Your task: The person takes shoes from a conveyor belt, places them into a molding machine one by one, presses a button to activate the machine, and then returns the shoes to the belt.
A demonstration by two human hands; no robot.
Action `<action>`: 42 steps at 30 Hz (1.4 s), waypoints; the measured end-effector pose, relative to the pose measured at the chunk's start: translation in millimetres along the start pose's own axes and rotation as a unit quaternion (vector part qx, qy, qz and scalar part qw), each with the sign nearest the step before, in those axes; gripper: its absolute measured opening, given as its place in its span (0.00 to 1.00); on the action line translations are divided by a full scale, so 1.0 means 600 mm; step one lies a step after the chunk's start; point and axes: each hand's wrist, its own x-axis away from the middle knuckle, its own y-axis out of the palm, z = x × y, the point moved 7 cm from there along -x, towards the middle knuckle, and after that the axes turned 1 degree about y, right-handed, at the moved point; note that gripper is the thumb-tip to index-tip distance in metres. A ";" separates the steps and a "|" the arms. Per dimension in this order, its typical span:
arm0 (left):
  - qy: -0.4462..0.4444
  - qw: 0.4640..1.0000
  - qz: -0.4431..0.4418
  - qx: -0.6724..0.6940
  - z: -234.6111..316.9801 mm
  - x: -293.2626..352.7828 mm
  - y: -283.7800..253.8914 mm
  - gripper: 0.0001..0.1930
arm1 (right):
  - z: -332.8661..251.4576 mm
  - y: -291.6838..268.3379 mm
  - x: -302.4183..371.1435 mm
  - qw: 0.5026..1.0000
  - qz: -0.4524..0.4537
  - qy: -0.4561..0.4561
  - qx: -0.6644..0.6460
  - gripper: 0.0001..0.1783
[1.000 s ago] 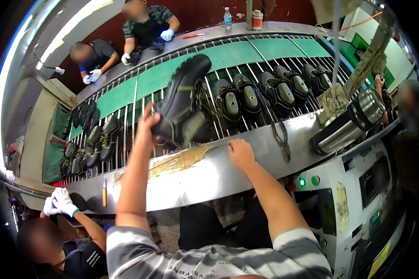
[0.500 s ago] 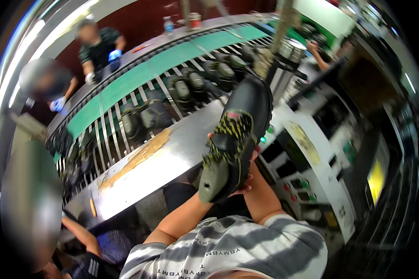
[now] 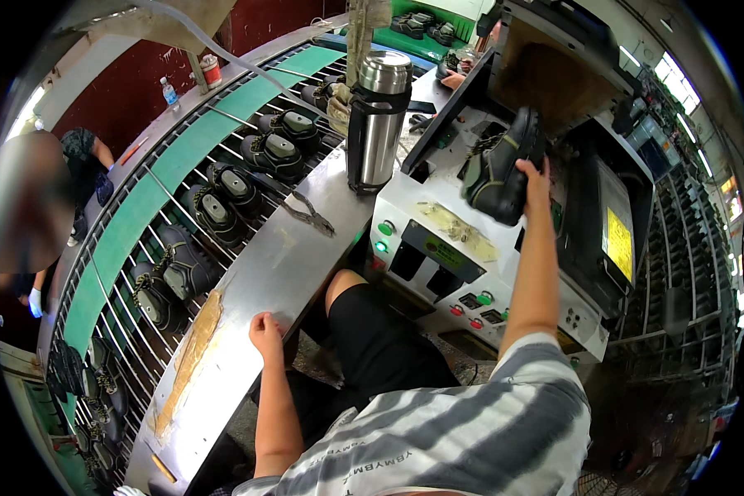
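Note:
My right hand [image 3: 537,183] grips a black safety shoe [image 3: 498,192] with yellow-flecked laces and a greenish tongue. It holds the shoe tilted over the white machine [image 3: 463,248], beneath the machine's raised dark lid. At the edge of the metal bench [image 3: 260,277], my left hand [image 3: 266,337] is curled into a loose fist, and nothing shows in it. Left of the bench, several similar shoes [image 3: 209,213] stand on a roller conveyor. Pliers [image 3: 310,217] lie along the bench's inner edge.
A steel thermos [image 3: 380,120] stands between bench and machine. The raised lid [image 3: 554,70] hangs over the machine, and a black box-like part [image 3: 599,223] is to its right. Brown tape [image 3: 188,364] runs along the bench. A blurred person [image 3: 29,207] stands across the conveyor.
The shoe has moved from in front of me, near both hands, to the right over the machine, now in my right hand alone. My left hand has come away toward the bench. My view has turned.

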 end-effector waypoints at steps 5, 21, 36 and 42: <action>0.038 0.999 -0.007 -0.028 -0.024 -0.002 -0.028 0.06 | -0.027 -0.003 -0.182 0.918 0.152 0.028 0.365 0.60; 0.017 1.000 -0.007 -0.004 -0.032 -0.001 -0.028 0.06 | 0.095 0.054 -0.184 0.775 0.035 0.140 0.616 0.47; -0.112 0.954 -0.240 0.141 -0.028 0.053 0.352 0.33 | 0.016 -0.254 0.237 0.790 0.063 -0.317 0.520 0.21; -0.192 0.879 -0.298 0.320 0.056 0.117 0.574 0.34 | -0.026 -0.434 0.169 0.751 0.170 -0.238 0.592 0.25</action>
